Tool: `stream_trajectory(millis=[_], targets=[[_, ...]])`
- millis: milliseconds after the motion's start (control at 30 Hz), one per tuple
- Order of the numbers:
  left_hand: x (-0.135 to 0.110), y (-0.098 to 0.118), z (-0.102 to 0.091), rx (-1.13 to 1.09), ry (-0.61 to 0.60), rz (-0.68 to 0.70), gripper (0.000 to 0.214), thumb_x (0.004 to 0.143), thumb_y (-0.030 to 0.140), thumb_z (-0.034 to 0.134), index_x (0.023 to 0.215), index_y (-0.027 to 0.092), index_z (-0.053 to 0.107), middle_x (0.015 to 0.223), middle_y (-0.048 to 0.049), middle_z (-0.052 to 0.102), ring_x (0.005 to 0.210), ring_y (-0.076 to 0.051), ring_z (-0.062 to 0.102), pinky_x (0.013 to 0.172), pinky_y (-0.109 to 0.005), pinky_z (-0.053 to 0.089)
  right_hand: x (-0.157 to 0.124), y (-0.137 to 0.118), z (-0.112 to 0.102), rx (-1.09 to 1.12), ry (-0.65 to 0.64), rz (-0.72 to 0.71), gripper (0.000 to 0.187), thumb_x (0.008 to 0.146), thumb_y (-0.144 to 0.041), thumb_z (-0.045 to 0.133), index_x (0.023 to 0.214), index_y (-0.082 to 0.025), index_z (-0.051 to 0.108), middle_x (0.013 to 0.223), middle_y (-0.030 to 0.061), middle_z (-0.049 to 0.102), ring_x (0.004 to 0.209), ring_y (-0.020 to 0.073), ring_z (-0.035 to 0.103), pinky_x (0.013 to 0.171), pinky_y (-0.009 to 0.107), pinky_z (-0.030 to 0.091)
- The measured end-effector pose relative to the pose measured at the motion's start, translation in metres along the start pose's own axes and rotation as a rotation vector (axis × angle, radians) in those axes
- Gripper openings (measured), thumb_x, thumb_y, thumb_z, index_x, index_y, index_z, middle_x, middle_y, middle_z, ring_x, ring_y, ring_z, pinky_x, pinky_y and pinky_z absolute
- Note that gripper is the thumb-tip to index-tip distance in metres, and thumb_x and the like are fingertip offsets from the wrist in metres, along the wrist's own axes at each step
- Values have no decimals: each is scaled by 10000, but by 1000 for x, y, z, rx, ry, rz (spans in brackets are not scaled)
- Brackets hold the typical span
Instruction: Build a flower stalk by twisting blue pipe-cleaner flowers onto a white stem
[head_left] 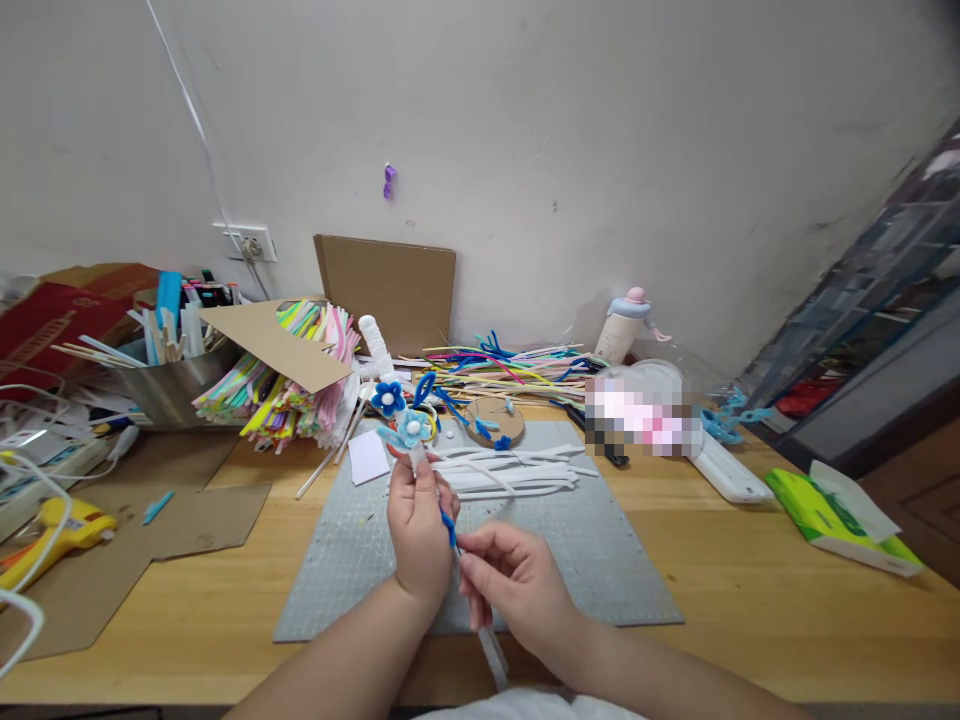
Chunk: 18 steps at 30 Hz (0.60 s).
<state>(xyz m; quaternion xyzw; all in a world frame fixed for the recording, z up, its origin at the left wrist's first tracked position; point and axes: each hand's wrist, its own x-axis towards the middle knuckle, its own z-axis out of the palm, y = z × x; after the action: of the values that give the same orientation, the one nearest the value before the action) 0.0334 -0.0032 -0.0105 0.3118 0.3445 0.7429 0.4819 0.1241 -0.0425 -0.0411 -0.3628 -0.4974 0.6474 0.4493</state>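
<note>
My left hand [424,535] is closed around the lower end of a pipe-cleaner flower piece, held upright over the cutting mat. A light blue flower [412,428] and a dark blue flower [388,398] sit on it, and a thick white wrapped length [375,345] rises above them. Beside the left palm is a dark blue fuzzy piece [448,528] with a thin dark stem. My right hand [510,575] pinches near the end of that stem. Below the right fingers hangs a whitish strip [493,655]; whether they grip it too is hidden.
White pipe cleaners [517,475] lie on the grey cutting mat [360,580]. A round cardboard disc [495,425] carries blue pieces. Colourful pipe-cleaner bundles [292,400] and a metal container [172,385] stand left, with a yellow glue gun [71,535]. A tissue pack [832,520] lies right.
</note>
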Motion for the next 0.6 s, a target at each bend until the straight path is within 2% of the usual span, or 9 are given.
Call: stream_trajectory(millis=[233, 400, 500, 600], targets=[[3, 0, -2, 23, 29, 28, 178, 809, 378, 499, 819, 206, 453, 432, 99, 356, 351, -43, 308, 356, -140, 251, -6, 0, 1, -208, -69, -141, 217, 779, -350, 553, 883, -165, 598, 602, -26, 528, 425, 67, 509, 408, 179, 439], [4, -3, -4, 151, 19, 18, 191, 822, 393, 467, 838, 202, 468, 428, 91, 393, 360, -50, 340, 367, -145, 269, 3, 1, 1, -58, 37, -8, 259, 732, -390, 607, 827, -180, 488, 550, -69, 508, 326, 46, 435, 295, 142, 349], [6, -5, -6, 208, 11, -16, 222, 803, 415, 485, 830, 195, 480, 454, 73, 463, 384, -61, 399, 387, -156, 308, 10, 0, -7, -3, 80, 72, 323, 701, -440, 625, 774, -175, 455, 480, -65, 528, 282, 68, 445, 252, 135, 287], [12, -7, -8, 201, 34, -54, 251, 765, 419, 535, 825, 177, 506, 537, 37, 558, 446, -80, 480, 463, -187, 384, 16, -7, -17, 103, 121, 38, 328, 689, -425, 649, 762, -166, 462, 488, -41, 565, 294, 78, 468, 269, 142, 305]])
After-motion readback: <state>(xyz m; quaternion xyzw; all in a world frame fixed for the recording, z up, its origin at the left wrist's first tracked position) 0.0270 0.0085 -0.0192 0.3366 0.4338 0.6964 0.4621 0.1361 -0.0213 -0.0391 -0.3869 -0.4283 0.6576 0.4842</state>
